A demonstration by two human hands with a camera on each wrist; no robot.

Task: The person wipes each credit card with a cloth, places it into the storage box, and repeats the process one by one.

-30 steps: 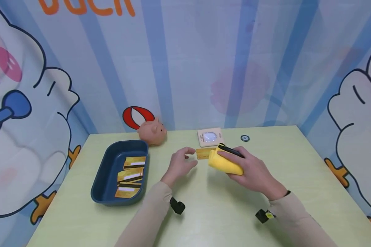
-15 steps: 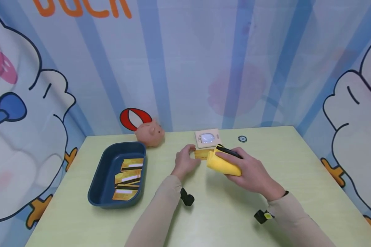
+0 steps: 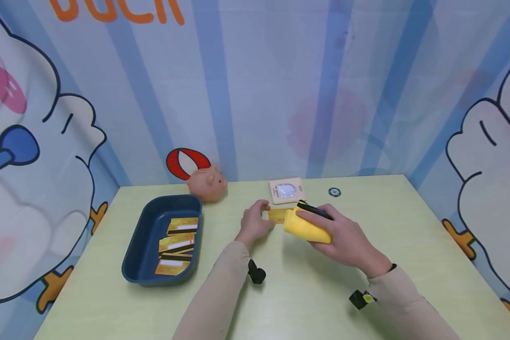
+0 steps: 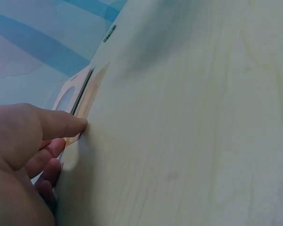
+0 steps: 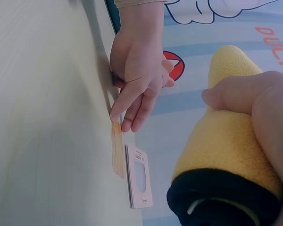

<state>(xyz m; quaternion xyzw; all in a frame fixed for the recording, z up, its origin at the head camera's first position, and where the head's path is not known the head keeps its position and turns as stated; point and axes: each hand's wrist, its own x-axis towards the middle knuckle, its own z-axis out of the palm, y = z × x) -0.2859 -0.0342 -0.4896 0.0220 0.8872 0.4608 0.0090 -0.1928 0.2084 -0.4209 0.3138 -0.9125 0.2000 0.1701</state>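
Note:
In the head view a gold card (image 3: 276, 216) lies on the table in front of a pale box with an oval window (image 3: 287, 191). My left hand (image 3: 254, 222) holds the card's left end, thumb at the near corner and fingertips at the far one; the right wrist view shows the thumb and fingers at the card's end (image 5: 118, 150). My right hand (image 3: 348, 238) grips a folded yellow cloth with black trim (image 3: 307, 228), held above the table. From the head, the cloth overlaps the right end of the card.
A dark blue tray (image 3: 136, 250) with several gold cards stands on the left of the pale green table (image 3: 306, 302). Behind it sits a pink piggy bank (image 3: 207, 184). A small round dark disc (image 3: 334, 192) lies at the back right, and a printed curtain (image 3: 263, 94) hangs behind.
My left hand has moved right, onto the card's left end, and its fingers have come to the card's corners. The right hand with the yellow cloth stays nearly where it was.

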